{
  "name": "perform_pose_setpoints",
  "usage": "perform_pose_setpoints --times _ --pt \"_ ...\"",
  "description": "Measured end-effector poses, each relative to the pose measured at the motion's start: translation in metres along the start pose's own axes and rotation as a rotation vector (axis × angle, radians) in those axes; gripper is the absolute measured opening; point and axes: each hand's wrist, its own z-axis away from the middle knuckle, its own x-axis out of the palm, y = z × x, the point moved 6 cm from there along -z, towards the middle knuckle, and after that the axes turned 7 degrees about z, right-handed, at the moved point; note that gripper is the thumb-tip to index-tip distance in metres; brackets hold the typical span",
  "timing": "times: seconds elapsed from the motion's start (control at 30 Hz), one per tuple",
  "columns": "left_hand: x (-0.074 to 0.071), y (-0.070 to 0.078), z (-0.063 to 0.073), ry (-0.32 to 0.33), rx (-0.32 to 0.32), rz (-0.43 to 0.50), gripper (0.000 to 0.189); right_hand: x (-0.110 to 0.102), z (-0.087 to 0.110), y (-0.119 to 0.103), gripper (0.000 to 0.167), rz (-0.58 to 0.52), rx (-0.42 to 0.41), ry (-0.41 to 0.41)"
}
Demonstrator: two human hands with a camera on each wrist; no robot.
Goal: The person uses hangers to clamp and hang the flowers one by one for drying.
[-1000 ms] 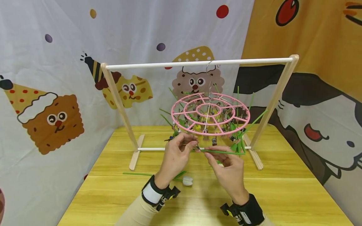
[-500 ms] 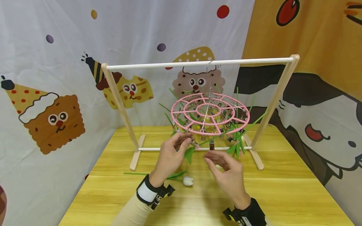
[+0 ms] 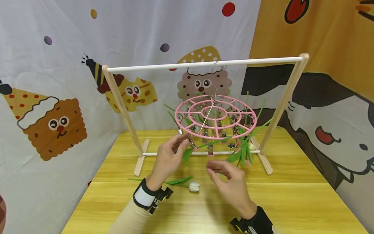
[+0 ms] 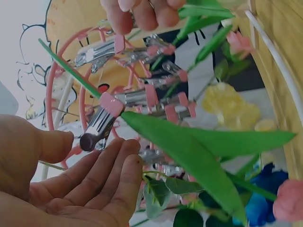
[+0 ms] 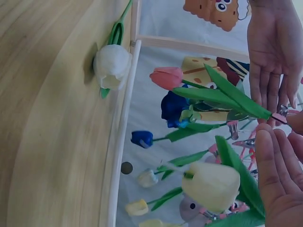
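My left hand (image 3: 168, 154) is beside the near left rim of a pink round clip hanger (image 3: 187, 128). In the left wrist view its thumb and fingers stand apart around a metal clip (image 4: 97, 128) with pink tips. That clip bites the green stem of a pink tulip (image 5: 166, 77), whose long leaves (image 4: 189, 151) hang down. Below the hanger's front, my right hand (image 3: 229, 183) holds nothing, its fingers extended and slightly bent. More clipped flowers hang around, among them a blue rose (image 5: 174, 108) and a cream tulip (image 5: 213, 185).
The hanger hooks over the white bar (image 3: 163, 67) of a wooden stand (image 3: 119, 104). A white tulip (image 3: 194, 187) lies on the wooden table (image 3: 280, 201) in front of the stand. Bare clips (image 3: 210, 149) dangle at the hanger's front. A cartoon curtain (image 3: 131, 32) hangs behind.
My right hand let go of the tulip's stem and lowered slightly. My left hand then released the clip and drew left. The hanger has turned a little, and the tulip now hangs from the clip.
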Motion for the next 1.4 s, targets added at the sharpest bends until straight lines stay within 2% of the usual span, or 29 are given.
perform_pose_setpoints --times 0.2,0.33,0.43,0.5,0.63,0.83,0.9,1.0,1.17,1.4 --pt "-0.015 0.000 0.007 0.029 0.012 -0.095 0.035 0.004 0.002 0.000 0.033 0.055 -0.021 -0.020" --pt "-0.028 -0.003 0.014 0.058 0.028 -0.191 0.030 0.007 0.000 -0.003 0.036 0.105 -0.049 -0.038" --pt "-0.037 -0.009 0.020 0.063 0.035 -0.262 0.024 0.009 -0.001 -0.004 0.038 0.140 -0.058 -0.055" --pt "-0.042 -0.016 0.024 0.044 0.018 -0.308 0.020 0.012 -0.002 -0.005 0.038 0.165 -0.064 -0.067" --pt "-0.048 -0.037 0.033 -0.053 -0.062 -0.420 0.011 0.018 -0.004 -0.005 0.039 0.200 -0.077 -0.104" --pt "-0.049 -0.076 0.048 -0.309 -0.199 -0.559 0.012 0.032 -0.004 -0.001 0.041 0.232 -0.053 -0.190" --pt "-0.049 -0.087 0.054 -0.385 -0.212 -0.592 0.015 0.038 -0.005 0.000 0.041 0.240 -0.052 -0.222" --pt "-0.049 -0.099 0.061 -0.466 -0.195 -0.633 0.018 0.049 -0.006 -0.001 0.040 0.237 -0.065 -0.275" --pt "-0.048 -0.112 0.069 -0.531 -0.206 -0.641 0.022 0.066 -0.005 0.000 0.038 0.210 -0.074 -0.349" --pt "-0.045 -0.118 0.073 -0.534 -0.232 -0.647 0.024 0.081 0.000 0.005 0.036 0.219 -0.051 -0.387"
